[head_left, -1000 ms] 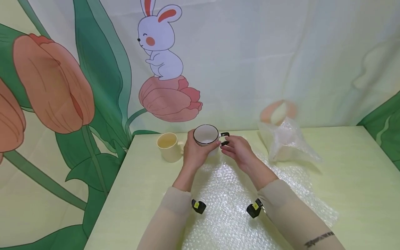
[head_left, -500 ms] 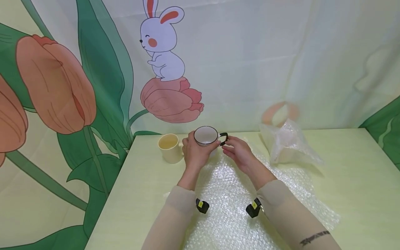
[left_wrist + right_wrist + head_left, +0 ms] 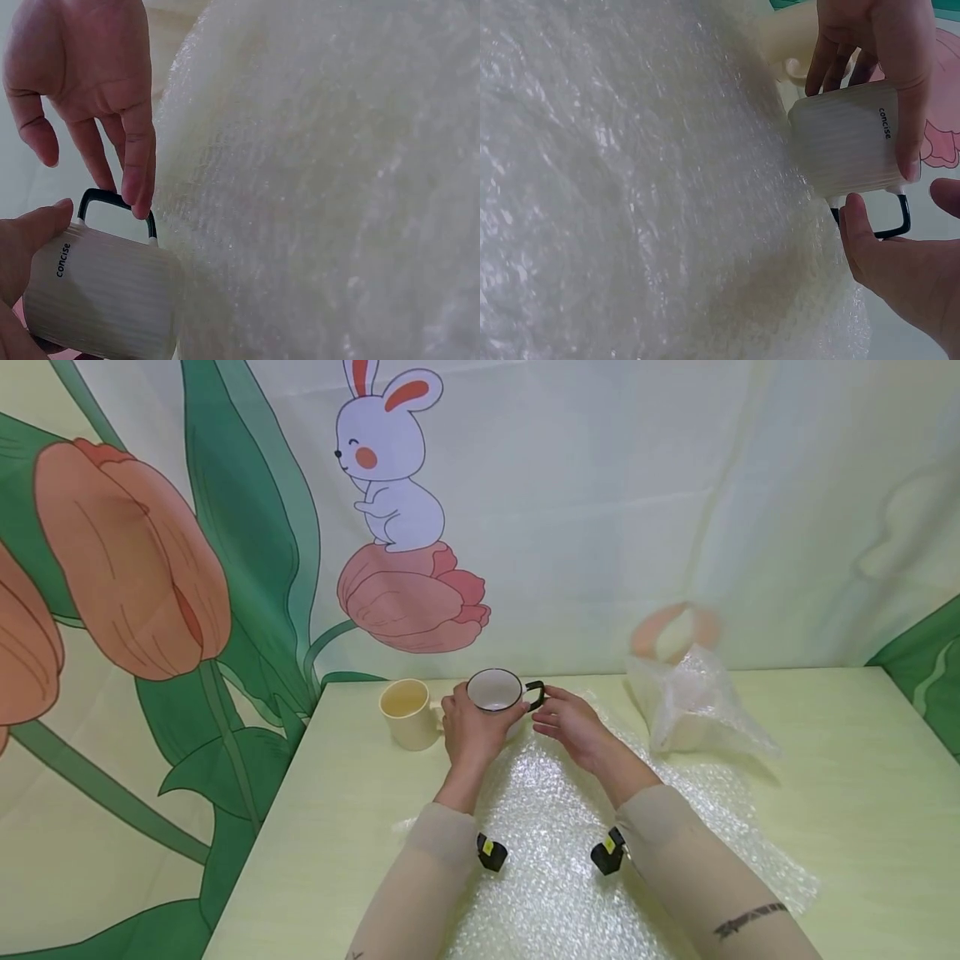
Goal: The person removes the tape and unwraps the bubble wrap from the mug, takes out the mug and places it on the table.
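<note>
A white ribbed mug with a dark rim and the word "concise" stands upright at the far end of the bubble wrap. My left hand grips its body from the left side, thumb toward the front, as the right wrist view also shows. On the other side, the fingers of my right hand touch the mug's black handle, lying loosely extended against it. Whether the mug's base rests on the wrap is hard to tell. Just left of my left hand is a yellow mug.
A bubble-wrapped bundle sits at the back right of the pale table. Behind the table hangs a cloth backdrop printed with tulips and a rabbit. The wrap spreads under both forearms toward the front edge.
The white mug has come down slightly, and its handle has turned a little toward the front, showing more. My left hand and forearm have shifted slightly right with it.
</note>
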`<state>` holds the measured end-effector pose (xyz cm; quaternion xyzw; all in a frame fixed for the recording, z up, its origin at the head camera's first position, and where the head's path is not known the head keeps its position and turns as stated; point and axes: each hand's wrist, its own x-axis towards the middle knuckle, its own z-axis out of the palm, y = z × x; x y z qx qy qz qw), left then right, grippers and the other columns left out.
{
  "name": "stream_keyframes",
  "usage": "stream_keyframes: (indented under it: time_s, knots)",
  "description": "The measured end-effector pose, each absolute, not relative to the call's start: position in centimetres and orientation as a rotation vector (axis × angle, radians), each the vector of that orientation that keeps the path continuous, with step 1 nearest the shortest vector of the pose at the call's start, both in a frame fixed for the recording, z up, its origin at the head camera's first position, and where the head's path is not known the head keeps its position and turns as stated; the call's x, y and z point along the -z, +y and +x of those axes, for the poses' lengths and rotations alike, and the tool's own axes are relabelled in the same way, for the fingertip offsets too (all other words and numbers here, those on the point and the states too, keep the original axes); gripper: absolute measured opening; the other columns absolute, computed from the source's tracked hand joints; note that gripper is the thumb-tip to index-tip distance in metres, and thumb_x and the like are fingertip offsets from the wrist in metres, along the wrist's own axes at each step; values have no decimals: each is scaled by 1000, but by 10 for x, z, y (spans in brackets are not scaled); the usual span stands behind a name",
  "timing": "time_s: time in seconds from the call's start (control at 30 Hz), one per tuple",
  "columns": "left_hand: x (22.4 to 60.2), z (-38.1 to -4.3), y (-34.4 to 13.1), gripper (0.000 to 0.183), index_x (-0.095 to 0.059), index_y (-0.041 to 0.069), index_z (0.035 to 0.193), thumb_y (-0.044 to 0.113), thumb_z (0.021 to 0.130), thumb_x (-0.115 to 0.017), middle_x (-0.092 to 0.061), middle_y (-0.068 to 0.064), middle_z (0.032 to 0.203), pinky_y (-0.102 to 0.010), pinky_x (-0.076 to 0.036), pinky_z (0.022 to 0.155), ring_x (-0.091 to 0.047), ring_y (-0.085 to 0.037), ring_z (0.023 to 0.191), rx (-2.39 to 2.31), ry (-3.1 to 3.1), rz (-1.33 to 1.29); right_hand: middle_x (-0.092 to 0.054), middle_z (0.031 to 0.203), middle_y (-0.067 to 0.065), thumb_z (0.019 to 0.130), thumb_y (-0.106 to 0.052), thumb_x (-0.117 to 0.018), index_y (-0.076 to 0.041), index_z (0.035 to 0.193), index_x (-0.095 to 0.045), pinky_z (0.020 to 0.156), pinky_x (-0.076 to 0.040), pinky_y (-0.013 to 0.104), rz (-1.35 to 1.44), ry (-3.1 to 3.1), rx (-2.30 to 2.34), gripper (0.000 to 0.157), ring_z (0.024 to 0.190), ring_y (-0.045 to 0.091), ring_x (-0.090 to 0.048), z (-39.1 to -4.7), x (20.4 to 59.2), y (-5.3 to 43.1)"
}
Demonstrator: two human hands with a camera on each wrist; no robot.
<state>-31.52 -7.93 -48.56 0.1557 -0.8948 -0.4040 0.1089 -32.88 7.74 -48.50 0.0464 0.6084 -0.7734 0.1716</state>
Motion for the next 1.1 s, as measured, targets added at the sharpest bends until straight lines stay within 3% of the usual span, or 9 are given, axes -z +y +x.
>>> stream_keyframes:
  time_s: [0.27, 0.43, 0.67, 0.87, 1.1]
  knots:
    - [490, -318, -77, 106, -45, 4, 146, 61, 70, -90, -52, -19, 136, -56, -55, 95, -59, -41, 123, 1133, -2672, 487, -55, 111, 7, 98, -1, -43, 2, 163, -23, 119, -43, 47, 84, 1771, 2143, 68, 106, 21, -57, -334, 489, 77]
    - [492, -320, -76, 104, -43, 3, 146, 60, 72, -88, -53, -20, 135, -56, -55, 95, -59, -42, 122, 1130, -2673, 496, -56, 110, 11, 99, -3, -44, 1, 164, -18, 120, -42, 46, 57, 1792, 2097, 70, 113, 27, -60, -334, 488, 79]
    - [494, -323, -73, 105, -32, 5, 156, 50, 80, -87, -50, -25, 140, -57, -52, 100, -59, -44, 124, 1198, -2620, 453, -45, 145, 31, 98, -3, -41, 0, 165, -13, 121, -41, 45, 41, 1801, 2066, 73, 138, 42, -49, -335, 487, 80]
    - [494, -326, -71, 105, -24, 5, 162, 41, 84, -84, -46, -29, 145, -58, -49, 105, -58, -47, 126, 1277, -2581, 439, -42, 155, 32, 97, -2, -42, 1, 165, -13, 119, -43, 47, 7, 1801, 2065, 74, 127, 37, -57, -336, 488, 79]
    - [494, -325, -69, 105, -18, 4, 163, 41, 87, -81, -42, -29, 150, -59, -48, 108, -55, -48, 130, 1293, -2594, 425, -35, 164, 26, 94, 2, -43, 0, 165, -11, 117, -45, 48, -3, 1804, 2051, 78, 106, 20, -68, -340, 492, 79]
